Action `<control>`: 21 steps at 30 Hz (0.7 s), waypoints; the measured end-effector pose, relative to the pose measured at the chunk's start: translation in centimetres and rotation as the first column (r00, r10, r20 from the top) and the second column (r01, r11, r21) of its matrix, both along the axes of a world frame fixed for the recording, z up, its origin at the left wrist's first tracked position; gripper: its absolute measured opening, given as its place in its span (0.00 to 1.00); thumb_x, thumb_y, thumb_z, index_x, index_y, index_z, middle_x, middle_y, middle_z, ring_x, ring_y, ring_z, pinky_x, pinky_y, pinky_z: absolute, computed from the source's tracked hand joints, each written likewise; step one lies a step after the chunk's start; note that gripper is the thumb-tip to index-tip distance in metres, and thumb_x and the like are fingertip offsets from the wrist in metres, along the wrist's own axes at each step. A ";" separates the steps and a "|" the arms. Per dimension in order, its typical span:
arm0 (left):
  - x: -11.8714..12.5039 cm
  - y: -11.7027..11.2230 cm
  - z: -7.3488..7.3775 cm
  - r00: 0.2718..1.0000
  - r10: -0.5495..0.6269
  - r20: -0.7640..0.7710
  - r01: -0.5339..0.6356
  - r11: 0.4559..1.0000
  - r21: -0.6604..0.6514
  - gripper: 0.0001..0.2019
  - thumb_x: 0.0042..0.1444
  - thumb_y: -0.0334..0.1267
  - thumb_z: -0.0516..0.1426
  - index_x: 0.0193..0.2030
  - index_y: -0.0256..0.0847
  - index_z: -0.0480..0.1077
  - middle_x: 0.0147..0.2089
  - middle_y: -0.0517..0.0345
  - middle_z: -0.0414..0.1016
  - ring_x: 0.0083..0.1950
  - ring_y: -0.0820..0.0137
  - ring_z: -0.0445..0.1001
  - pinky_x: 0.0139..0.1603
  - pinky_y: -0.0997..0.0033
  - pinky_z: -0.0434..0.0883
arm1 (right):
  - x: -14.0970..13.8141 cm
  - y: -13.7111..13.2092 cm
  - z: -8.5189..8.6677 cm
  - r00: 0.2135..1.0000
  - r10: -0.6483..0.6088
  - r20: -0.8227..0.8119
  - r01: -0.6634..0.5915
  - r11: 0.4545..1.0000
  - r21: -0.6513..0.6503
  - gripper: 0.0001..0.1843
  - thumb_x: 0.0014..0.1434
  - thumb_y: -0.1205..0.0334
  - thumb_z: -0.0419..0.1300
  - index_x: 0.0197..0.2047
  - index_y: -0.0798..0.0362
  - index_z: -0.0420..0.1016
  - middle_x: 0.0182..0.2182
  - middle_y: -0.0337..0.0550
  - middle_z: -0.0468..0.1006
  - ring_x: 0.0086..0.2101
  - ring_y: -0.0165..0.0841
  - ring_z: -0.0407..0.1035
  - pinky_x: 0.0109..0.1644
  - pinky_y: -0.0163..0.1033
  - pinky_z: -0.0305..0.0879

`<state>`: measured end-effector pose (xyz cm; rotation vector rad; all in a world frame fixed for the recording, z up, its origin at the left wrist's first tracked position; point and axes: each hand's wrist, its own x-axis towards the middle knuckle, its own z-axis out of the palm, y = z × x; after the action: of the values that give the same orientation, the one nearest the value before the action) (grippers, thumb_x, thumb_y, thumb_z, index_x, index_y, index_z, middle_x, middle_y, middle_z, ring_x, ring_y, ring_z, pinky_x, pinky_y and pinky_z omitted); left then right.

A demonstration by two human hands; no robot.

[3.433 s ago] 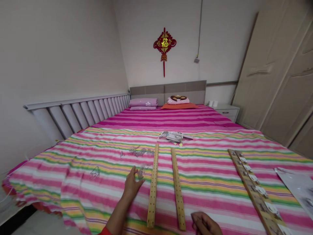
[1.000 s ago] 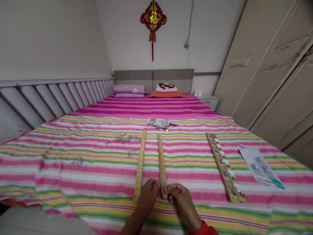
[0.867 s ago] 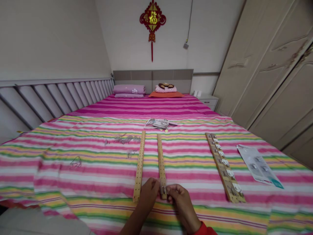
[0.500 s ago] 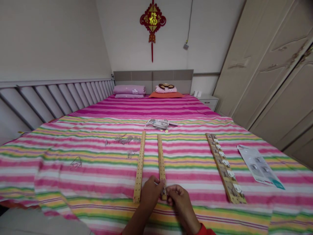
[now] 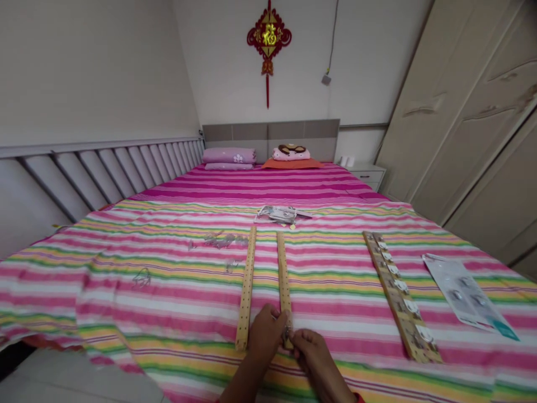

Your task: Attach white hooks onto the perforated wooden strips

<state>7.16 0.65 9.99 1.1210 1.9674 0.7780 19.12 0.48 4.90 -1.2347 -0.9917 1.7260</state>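
Note:
Both hands meet at the near end of a perforated wooden strip lying on the striped bedspread. My left hand is closed, its thumb and fingertips pinching a small shiny metal piece over the strip. From the right, my right hand pinches at the same piece, fingers curled; its exact shape is mostly hidden. A second perforated wooden strip lies just left of my left hand, roughly parallel to the first.
To the right lies a wooden board bearing white round pieces and metal parts, beside a blister pack. Small clear plastic bags lie left of the strips, with a wire-like tangle farther left. A clear packet is beyond them.
The view has shifted slightly, so everything sits a little farther right. My right hand has drawn closer to the metal piece; both hands stay at the strip's near end.

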 end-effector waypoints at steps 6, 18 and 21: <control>0.0 0.3 0.5 0.989 -0.035 -0.147 0.031 0.999 -0.031 0.11 0.58 0.45 0.49 0.29 0.42 0.63 0.26 0.58 0.73 0.29 0.70 0.72 0.29 0.73 0.61 | 0.3 -0.5 1.1 0.995 -0.014 -0.096 0.006 0.996 -0.085 0.18 0.37 0.51 0.66 0.15 0.53 0.65 0.10 0.32 0.63 0.12 0.19 0.46 0.19 0.31 0.32; -6.0 -0.2 5.2 0.983 -0.181 0.027 0.168 0.949 0.265 0.09 0.53 0.43 0.52 0.29 0.42 0.68 0.25 0.59 0.73 0.27 0.70 0.71 0.28 0.74 0.64 | 1.5 -1.1 2.6 0.996 -0.013 -0.090 0.010 0.999 -0.035 0.27 0.46 0.40 0.64 0.14 0.53 0.63 0.10 0.29 0.53 0.13 0.20 0.42 0.19 0.32 0.32; -10.3 1.8 4.9 0.992 0.125 -0.025 -0.099 0.876 0.472 0.09 0.50 0.44 0.55 0.29 0.41 0.69 0.26 0.59 0.72 0.30 0.70 0.71 0.32 0.74 0.66 | 1.9 -0.7 2.7 0.994 -0.074 -0.081 0.078 0.996 0.050 0.25 0.42 0.41 0.67 0.18 0.54 0.68 0.13 0.31 0.57 0.16 0.22 0.46 0.20 0.32 0.40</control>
<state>-3.18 2.49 14.91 1.3190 1.9544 1.3552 20.98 -0.23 7.64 -1.1464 -0.9265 1.6667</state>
